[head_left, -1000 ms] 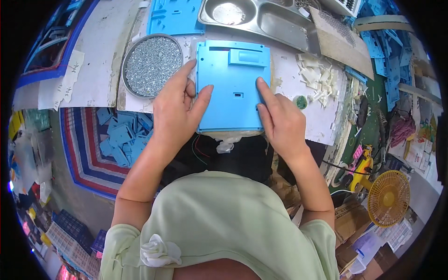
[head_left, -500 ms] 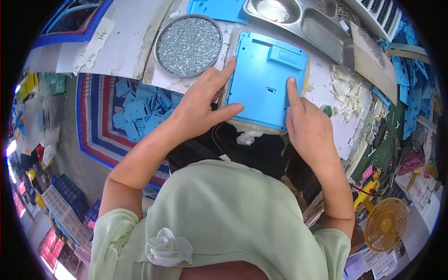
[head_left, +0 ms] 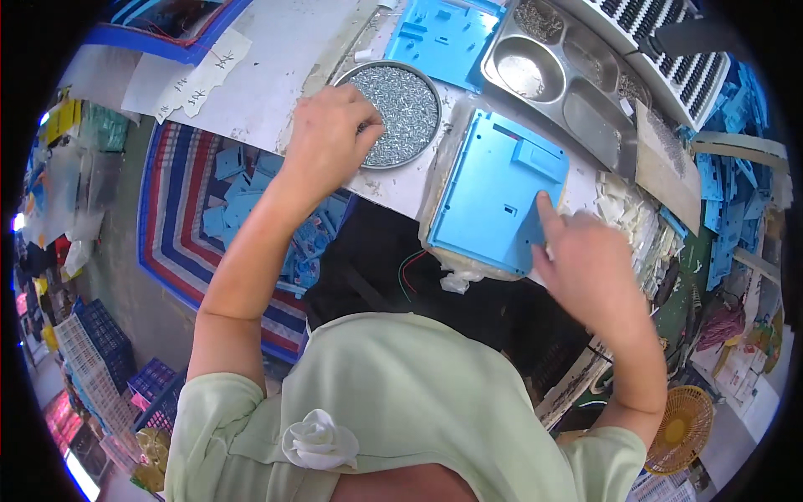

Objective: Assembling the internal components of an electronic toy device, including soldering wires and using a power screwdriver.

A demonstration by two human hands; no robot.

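Over the left rim of a round metal dish [head_left: 347, 77] is my left hand [head_left: 328, 138], its fingers curled together at the small silvery screws [head_left: 400, 113] inside. Whatever the fingertips hold, if anything, is hidden. A light-blue plastic panel [head_left: 489, 188], with a slot and a raised block, rests on a plastic-wrapped pad [head_left: 443, 188] to the right of the dish. My right hand [head_left: 590, 268] is at the panel's right side, index finger stretched onto its surface and thumb at its lower right edge. The other fingers of that hand are bent and slightly blurred.
Behind the panel stands a steel compartment tray [head_left: 598, 113] with small metal parts. Another blue panel [head_left: 439, 42] lies beside it. White plastic pieces [head_left: 627, 209] are heaped at the right. A striped bag [head_left: 180, 209] of blue parts sits below the table's left edge.
My left hand has left the panel's left edge and moved left to the dish, its fingers curling. My right hand stays by the panel. The whole view has shifted slightly.
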